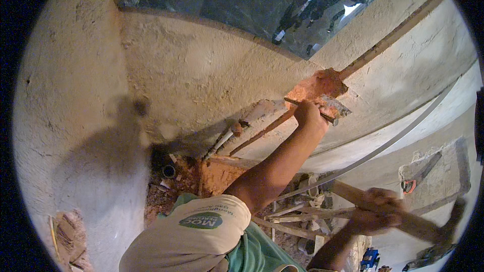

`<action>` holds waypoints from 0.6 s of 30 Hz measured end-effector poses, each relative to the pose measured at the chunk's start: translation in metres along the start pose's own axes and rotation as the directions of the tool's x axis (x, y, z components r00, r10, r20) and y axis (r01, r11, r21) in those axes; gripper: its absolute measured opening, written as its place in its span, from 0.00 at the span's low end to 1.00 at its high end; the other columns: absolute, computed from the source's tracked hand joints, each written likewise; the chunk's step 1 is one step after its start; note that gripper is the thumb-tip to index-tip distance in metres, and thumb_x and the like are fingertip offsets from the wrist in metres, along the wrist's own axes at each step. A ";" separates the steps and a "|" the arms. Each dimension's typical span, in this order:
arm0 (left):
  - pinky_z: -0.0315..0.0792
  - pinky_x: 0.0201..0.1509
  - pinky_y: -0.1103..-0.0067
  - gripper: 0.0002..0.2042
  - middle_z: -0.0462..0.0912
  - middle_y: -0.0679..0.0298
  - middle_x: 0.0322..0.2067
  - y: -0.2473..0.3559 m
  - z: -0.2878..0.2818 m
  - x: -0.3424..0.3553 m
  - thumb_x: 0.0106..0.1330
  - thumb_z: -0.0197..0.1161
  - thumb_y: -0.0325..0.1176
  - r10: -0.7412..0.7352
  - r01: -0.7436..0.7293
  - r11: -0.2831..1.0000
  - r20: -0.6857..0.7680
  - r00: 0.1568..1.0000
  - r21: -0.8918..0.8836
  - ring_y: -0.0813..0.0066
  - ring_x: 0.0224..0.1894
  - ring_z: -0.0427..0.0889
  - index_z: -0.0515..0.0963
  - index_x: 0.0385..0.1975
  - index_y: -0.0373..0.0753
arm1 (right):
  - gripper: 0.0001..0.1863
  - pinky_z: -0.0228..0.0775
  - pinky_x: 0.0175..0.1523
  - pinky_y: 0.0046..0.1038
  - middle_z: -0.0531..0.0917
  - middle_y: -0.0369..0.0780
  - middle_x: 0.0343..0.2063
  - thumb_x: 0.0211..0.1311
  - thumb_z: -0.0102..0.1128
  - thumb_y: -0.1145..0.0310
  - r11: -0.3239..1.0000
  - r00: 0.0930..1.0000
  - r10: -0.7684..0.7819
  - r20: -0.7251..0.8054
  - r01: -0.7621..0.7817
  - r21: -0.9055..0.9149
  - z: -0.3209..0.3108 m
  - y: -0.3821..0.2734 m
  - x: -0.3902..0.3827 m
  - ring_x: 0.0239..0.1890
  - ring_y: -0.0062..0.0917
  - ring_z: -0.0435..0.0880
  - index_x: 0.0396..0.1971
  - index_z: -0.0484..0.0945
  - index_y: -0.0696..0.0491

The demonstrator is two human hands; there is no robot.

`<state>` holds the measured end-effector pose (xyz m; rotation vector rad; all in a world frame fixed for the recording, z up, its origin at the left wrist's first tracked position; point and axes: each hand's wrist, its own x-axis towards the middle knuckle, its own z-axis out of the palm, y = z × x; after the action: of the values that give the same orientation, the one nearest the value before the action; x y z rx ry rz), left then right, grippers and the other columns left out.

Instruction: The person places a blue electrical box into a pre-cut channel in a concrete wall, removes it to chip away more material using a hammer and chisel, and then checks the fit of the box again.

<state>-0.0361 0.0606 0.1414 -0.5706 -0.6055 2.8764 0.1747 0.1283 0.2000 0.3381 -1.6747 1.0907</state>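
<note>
My left hand (pixel 310 114) is closed around a metal chisel (pixel 291 101). The chisel's far end meets the broken edge of a reddish recess (pixel 318 84) cut into the plastered wall. Away to the lower right, my right hand (pixel 375 210) grips the wooden handle of a hammer (pixel 421 225), both blurred by motion. The hammer's head is at the far right, well apart from the chisel. A chunk of broken plaster (pixel 337 106) shows just beside my left hand.
A straight groove (pixel 393 38) runs up the wall from the recess, and another (pixel 264 135) runs below. Near them are a white pipe (pixel 222 141) and a long grey strip (pixel 385 152). Dark reflective glass (pixel 212 0) lies above. Rubble and wood pieces (pixel 290 216) lie below, with a red-handled saw (pixel 421 176) to the right.
</note>
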 end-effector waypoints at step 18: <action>0.54 0.12 0.84 0.10 0.59 0.68 0.14 0.012 -0.015 -0.004 0.63 0.43 0.35 0.079 -0.101 0.952 0.087 0.993 0.289 0.80 0.12 0.56 0.59 0.20 0.42 | 0.22 0.65 0.21 0.21 0.69 0.34 0.17 0.61 0.41 0.50 0.815 0.793 0.479 0.377 -0.244 -0.525 -0.026 0.086 -0.078 0.17 0.18 0.67 0.27 0.68 0.56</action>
<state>-0.0273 0.0543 0.1256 -0.4586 -0.1555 3.0038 0.1630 0.1735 0.0899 -0.0385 -2.4832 0.8854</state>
